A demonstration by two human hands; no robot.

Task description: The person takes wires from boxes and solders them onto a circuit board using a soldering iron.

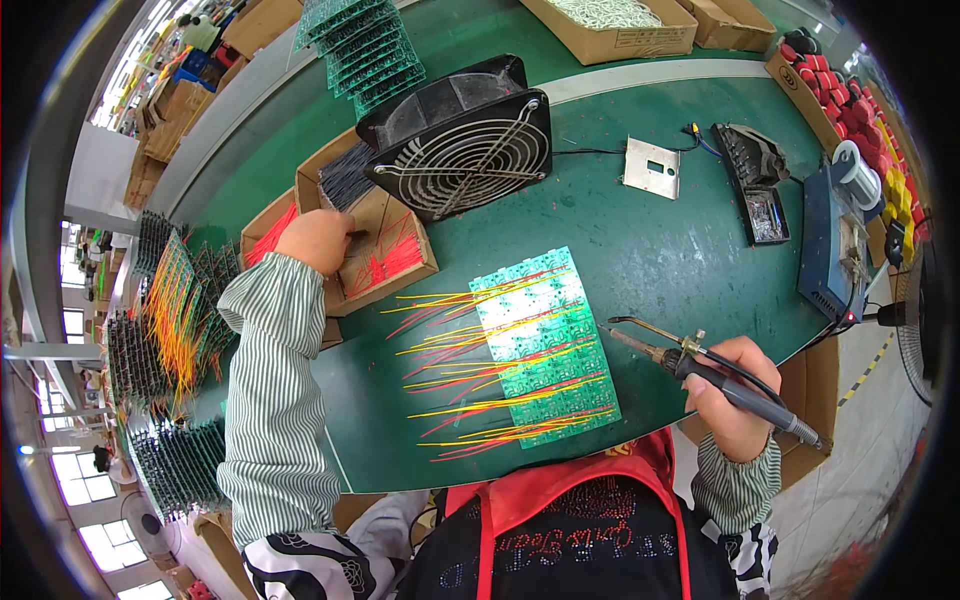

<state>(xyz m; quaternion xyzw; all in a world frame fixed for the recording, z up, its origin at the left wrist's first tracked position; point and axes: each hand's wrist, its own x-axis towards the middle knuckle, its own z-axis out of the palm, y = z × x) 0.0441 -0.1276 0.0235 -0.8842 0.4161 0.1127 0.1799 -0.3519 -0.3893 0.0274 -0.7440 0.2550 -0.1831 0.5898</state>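
My right hand (738, 400) is wrapped around a soldering iron (745, 398) with a thin solder feed tube (655, 328) along it. The iron's tip points left, close to the right edge of a green circuit board panel (548, 350). Rows of red and yellow wires (470, 362) lie across the panel, their loose ends sticking out to the left. My left hand (314, 241) reaches into a divided cardboard box (385, 285) of cut wires. Red wires (392, 258) lie in the compartment beside it, dark wires (345, 175) behind. Its fingers are mostly hidden under the hand.
A black fan (465, 140) with a wire grille stands behind the box. Stacked circuit boards (365, 50) rise at the back, and wired boards (175, 310) at far left. To the right are a metal plate (652, 168), a black holder (752, 185) and a blue soldering unit (832, 240).
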